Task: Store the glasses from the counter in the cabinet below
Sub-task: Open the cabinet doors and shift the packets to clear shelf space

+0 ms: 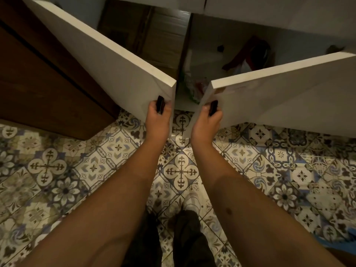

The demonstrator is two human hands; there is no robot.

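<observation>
I am gripping one black handle in each hand, left hand (158,120) on the left door (107,60), right hand (207,122) on the right door (279,89), both doors standing ajar so the cabinet (165,41) beyond my knuckles is reachable. No glasses are showing anywhere (counter out of view above).

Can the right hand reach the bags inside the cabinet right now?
Probably not yet. The right hand grips the black handle of the right door, which is only partly open. The bags sit behind the narrow gap between the doors.
</observation>
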